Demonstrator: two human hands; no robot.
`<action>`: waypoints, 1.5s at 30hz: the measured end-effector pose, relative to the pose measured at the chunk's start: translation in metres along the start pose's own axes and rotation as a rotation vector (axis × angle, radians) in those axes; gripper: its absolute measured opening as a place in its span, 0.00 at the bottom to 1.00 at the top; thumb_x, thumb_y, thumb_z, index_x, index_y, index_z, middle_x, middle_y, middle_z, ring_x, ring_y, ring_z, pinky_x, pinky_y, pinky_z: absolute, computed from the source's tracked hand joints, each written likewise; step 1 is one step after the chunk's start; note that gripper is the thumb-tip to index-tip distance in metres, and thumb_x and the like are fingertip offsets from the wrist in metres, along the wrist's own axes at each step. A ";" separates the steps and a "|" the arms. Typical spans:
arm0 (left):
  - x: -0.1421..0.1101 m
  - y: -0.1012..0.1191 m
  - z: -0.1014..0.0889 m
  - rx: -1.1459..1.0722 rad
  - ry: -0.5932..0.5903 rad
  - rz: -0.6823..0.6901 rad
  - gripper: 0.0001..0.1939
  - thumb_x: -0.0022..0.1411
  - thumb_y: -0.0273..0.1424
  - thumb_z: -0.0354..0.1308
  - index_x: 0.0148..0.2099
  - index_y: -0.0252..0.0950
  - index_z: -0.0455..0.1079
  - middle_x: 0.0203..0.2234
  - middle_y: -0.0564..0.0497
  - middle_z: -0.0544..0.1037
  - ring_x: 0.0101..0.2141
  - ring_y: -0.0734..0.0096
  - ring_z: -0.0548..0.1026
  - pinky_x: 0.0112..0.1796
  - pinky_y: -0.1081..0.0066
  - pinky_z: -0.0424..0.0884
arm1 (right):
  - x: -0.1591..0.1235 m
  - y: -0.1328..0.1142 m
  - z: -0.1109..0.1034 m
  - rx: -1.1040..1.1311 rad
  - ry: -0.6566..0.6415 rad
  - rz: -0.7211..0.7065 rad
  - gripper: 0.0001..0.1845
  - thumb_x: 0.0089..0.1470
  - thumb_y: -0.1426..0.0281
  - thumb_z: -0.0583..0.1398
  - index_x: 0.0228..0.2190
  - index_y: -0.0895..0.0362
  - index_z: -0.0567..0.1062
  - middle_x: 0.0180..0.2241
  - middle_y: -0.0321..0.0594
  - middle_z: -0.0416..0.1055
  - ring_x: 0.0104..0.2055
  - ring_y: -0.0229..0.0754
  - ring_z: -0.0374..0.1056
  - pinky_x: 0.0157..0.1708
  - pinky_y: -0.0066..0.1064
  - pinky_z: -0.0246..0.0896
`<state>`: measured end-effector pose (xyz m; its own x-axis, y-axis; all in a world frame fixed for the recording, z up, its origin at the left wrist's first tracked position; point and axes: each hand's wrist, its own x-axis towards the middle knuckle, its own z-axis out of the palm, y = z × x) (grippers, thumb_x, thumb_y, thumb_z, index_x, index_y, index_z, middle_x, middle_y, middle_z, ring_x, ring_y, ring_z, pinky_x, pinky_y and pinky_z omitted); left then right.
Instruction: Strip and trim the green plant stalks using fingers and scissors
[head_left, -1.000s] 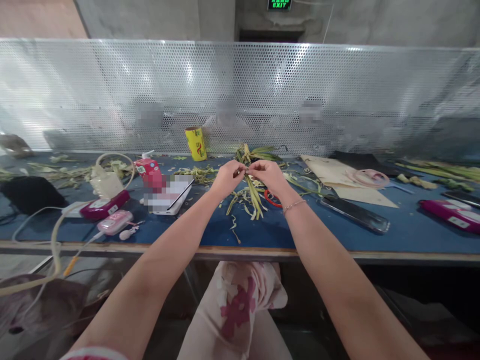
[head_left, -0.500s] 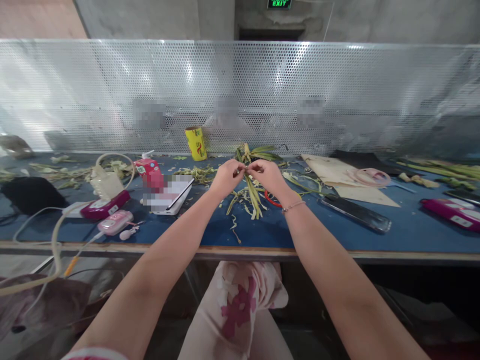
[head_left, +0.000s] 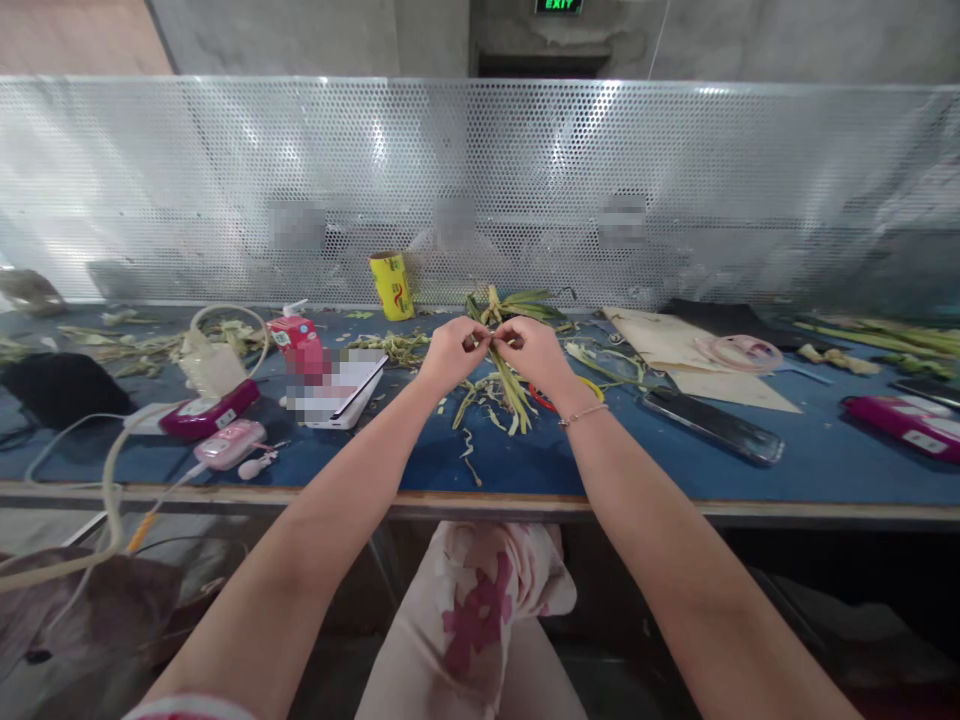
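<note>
My left hand (head_left: 452, 352) and my right hand (head_left: 532, 352) meet over the middle of the table, fingertips nearly touching. Each is closed in a pinch on a bundle of long green plant leaves (head_left: 512, 395), whose lower ends hang toward me. Just what lies between the fingertips is too small to make out. Behind the fingers, a pale root end with leaves (head_left: 525, 303) fans out to the right. Curled plant scraps (head_left: 472, 400) lie beneath. A red and yellow ring (head_left: 541, 397) is partly covered by my right wrist.
On the left are a yellow tube (head_left: 391, 287), a pink carton (head_left: 301, 348), a phone on a white box (head_left: 341, 390) and a pink device (head_left: 231, 445) with a cable. Toward the right lie a dark phone (head_left: 712, 425) and cardboard (head_left: 660, 345). A perforated metal screen (head_left: 510, 170) stands behind.
Both hands stay pinched on the leaves, with only slight finger movement. My right forearm has shifted a little, and more of the ring's yellow part shows.
</note>
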<state>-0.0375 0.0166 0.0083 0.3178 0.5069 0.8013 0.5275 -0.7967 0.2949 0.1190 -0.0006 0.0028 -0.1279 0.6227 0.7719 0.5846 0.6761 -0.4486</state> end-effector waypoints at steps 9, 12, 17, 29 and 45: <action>0.000 0.001 -0.001 0.055 -0.010 0.031 0.04 0.49 0.23 0.54 0.28 0.35 0.68 0.21 0.53 0.68 0.25 0.75 0.65 0.30 0.72 0.62 | 0.000 -0.003 0.004 0.045 0.003 0.058 0.05 0.43 0.73 0.56 0.26 0.57 0.72 0.28 0.41 0.71 0.31 0.40 0.67 0.34 0.32 0.64; 0.000 0.001 -0.002 0.078 -0.001 0.062 0.04 0.51 0.24 0.53 0.29 0.35 0.68 0.23 0.51 0.69 0.26 0.74 0.65 0.32 0.72 0.62 | 0.001 0.000 0.005 0.148 -0.017 0.111 0.07 0.45 0.70 0.56 0.28 0.57 0.73 0.28 0.41 0.72 0.31 0.39 0.68 0.33 0.33 0.64; -0.001 0.005 -0.004 0.080 0.023 0.090 0.05 0.54 0.24 0.51 0.30 0.35 0.68 0.25 0.51 0.70 0.26 0.75 0.65 0.32 0.73 0.62 | 0.004 0.006 0.003 0.286 -0.052 0.176 0.11 0.48 0.67 0.55 0.30 0.58 0.75 0.27 0.40 0.73 0.27 0.38 0.68 0.32 0.33 0.65; -0.002 0.001 0.000 0.105 0.078 0.205 0.03 0.53 0.23 0.53 0.30 0.34 0.67 0.24 0.52 0.71 0.23 0.78 0.64 0.28 0.76 0.62 | 0.005 0.007 -0.001 0.272 -0.061 0.132 0.08 0.47 0.70 0.57 0.29 0.57 0.77 0.27 0.39 0.73 0.25 0.37 0.67 0.31 0.32 0.64; -0.004 -0.006 0.002 0.091 0.110 0.220 0.06 0.57 0.28 0.53 0.32 0.33 0.71 0.27 0.49 0.75 0.29 0.76 0.71 0.31 0.76 0.65 | 0.002 -0.002 -0.001 0.148 -0.090 0.059 0.08 0.50 0.71 0.54 0.29 0.58 0.73 0.30 0.41 0.71 0.29 0.37 0.65 0.32 0.32 0.62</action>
<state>-0.0403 0.0200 0.0026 0.3474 0.2816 0.8944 0.5251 -0.8487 0.0633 0.1186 -0.0015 0.0057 -0.1720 0.6916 0.7015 0.4696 0.6836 -0.5588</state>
